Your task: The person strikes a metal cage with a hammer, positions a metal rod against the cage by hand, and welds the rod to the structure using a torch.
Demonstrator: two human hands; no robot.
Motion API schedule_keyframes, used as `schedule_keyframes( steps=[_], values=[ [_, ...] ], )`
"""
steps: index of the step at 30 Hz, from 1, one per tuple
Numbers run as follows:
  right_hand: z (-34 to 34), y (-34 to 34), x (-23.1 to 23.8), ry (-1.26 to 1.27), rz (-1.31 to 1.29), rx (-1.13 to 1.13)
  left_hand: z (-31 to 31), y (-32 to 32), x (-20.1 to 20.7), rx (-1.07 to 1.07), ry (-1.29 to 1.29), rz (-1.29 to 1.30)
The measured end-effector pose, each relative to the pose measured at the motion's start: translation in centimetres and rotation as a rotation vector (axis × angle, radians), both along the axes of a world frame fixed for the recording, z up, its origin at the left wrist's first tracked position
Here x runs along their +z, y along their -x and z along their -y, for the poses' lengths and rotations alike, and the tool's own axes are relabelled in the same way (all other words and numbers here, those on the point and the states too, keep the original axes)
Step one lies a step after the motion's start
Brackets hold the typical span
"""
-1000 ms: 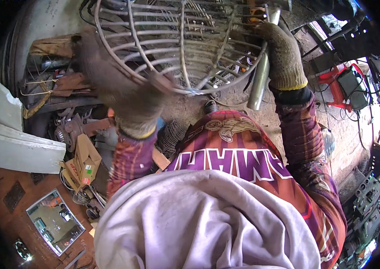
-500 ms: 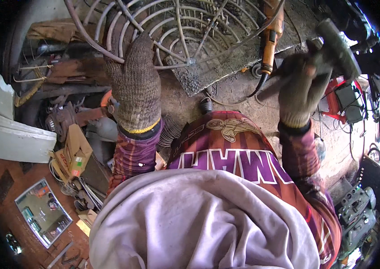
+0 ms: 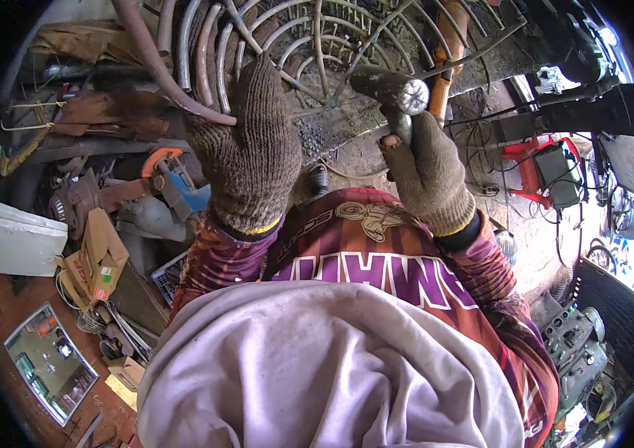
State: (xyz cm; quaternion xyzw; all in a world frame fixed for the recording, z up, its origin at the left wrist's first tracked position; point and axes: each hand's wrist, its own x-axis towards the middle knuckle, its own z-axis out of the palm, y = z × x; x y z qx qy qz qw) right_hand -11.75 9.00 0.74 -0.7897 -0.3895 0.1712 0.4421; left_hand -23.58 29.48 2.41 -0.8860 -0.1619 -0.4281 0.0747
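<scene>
A round metal grille (image 3: 320,52) of curved rods and straight spokes lies over a worn, dirty work surface (image 3: 335,138). My left hand (image 3: 249,160), in a brown knitted glove, is closed around rods at its near left side; the fingertips are hidden. In a matching glove, my right hand (image 3: 433,179) grips a hammer (image 3: 388,88) close to its head. The hammer head is at the spokes' meeting point, and I cannot tell whether it touches them. An orange power tool (image 3: 444,93) lies on the surface beyond my right hand.
At right stands a red plastic stool (image 3: 515,154) bearing a dark grey box, among cables. An orange and blue tool (image 3: 190,196), an open cardboard box (image 3: 96,254) and a mirror (image 3: 48,366) are at left. Grey machine parts (image 3: 574,343) sit at lower right.
My right hand has swung the hammer left from its raised place to the grille's spokes. My left hand keeps hold of the grille. The whole view has shifted slightly.
</scene>
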Motion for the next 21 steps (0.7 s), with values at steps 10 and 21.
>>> schedule_keyframes(
  steps=[10, 21],
  values=[
    [-0.9, 0.7, 0.0, -0.043, 0.219, 0.016, -0.6, 1.0, 0.2, -0.03, 0.023, -0.014],
    [-0.6, 0.5, -0.4, -0.132, 0.178, 0.057, -0.1, 0.8, 0.6, -0.008, 0.071, 0.053]
  ],
)
